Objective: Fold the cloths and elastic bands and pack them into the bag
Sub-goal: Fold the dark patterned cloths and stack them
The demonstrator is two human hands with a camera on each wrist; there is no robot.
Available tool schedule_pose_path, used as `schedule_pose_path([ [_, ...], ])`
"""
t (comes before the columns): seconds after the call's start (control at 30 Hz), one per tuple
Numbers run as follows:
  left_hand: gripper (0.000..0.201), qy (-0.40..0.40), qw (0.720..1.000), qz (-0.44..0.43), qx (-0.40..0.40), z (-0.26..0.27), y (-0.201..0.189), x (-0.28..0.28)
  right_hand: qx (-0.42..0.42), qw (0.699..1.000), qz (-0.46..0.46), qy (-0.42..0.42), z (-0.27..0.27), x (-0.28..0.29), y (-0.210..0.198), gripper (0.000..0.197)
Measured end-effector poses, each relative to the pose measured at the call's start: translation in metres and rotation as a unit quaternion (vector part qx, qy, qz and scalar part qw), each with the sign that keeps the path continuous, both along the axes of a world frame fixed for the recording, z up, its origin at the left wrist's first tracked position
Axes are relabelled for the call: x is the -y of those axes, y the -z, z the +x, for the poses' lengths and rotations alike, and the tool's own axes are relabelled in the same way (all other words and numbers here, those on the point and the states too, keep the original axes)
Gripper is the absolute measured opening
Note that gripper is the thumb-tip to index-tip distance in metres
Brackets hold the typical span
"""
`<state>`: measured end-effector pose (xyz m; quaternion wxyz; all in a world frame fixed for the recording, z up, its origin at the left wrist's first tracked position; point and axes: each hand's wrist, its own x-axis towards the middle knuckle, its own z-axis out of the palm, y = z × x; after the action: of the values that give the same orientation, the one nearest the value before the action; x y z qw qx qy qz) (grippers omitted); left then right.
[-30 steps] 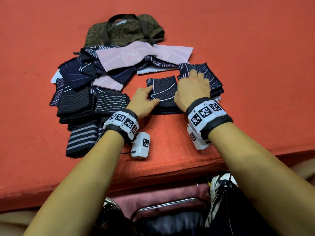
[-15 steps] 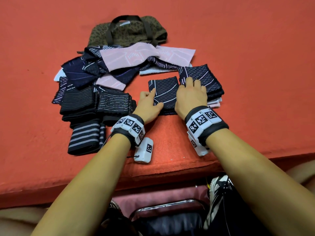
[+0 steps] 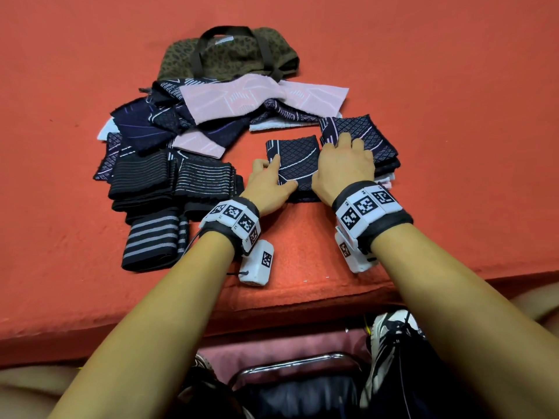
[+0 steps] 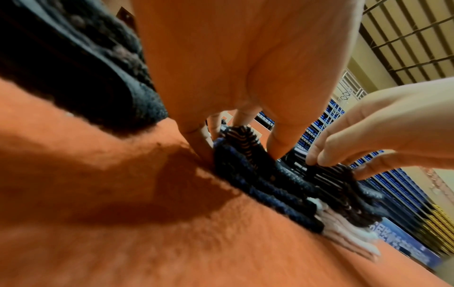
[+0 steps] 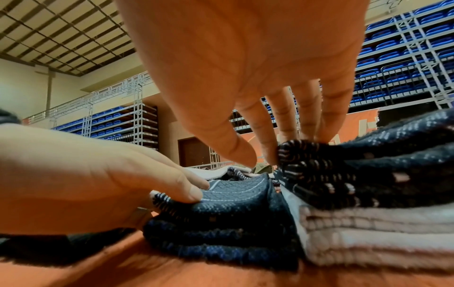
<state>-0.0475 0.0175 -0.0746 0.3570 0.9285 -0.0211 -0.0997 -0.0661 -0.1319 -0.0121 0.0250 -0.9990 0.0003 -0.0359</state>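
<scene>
A folded navy diamond-pattern cloth (image 3: 298, 164) lies on the orange table, near its front edge. My left hand (image 3: 279, 173) pinches its left edge, thumb on top and a finger underneath, as the right wrist view shows on the cloth (image 5: 233, 203). My right hand (image 3: 344, 164) lies over its right edge, straight fingers resting on the stack of folded cloths (image 3: 375, 140) beside it. The olive bag (image 3: 230, 55) with dark handles sits at the back. Loose navy and pink cloths (image 3: 263, 98) are heaped in front of it.
Folded dark striped elastic bands (image 3: 205, 182) lie left of my hands, one grey-striped band (image 3: 151, 240) nearest the front. The orange table (image 3: 453, 176) ends at a front edge just behind my wrists. Below it are a chair frame (image 3: 290, 361) and shoes.
Both hands have stayed on the folded navy cloth and drawn slightly towards me. My right fingers have slid back to the near edge of the stack.
</scene>
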Motion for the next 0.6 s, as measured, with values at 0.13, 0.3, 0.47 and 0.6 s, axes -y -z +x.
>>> schedule_pose_path([
  [0.13, 0.057, 0.004, 1.0, -0.008, -0.004, 0.0, -0.007, -0.004, -0.009, 1.0, -0.008, -0.017, 0.001, -0.005, -0.004, 0.039],
  [0.3, 0.063, -0.002, 1.0, -0.015, -0.02, 0.001, -0.022, -0.012, -0.037, 0.998, -0.005, -0.056, 0.003, -0.018, -0.018, 0.044],
  [0.47, 0.054, -0.019, 1.0, 0.012, 0.003, 0.008, -0.04, -0.031, -0.081, 0.991, 0.014, -0.104, 0.017, -0.042, -0.03, 0.048],
  [0.6, 0.052, -0.037, 0.999, 0.025, 0.009, 0.017, -0.055, -0.05, -0.097, 0.983, 0.029, -0.153, 0.033, -0.067, -0.033, 0.04],
])
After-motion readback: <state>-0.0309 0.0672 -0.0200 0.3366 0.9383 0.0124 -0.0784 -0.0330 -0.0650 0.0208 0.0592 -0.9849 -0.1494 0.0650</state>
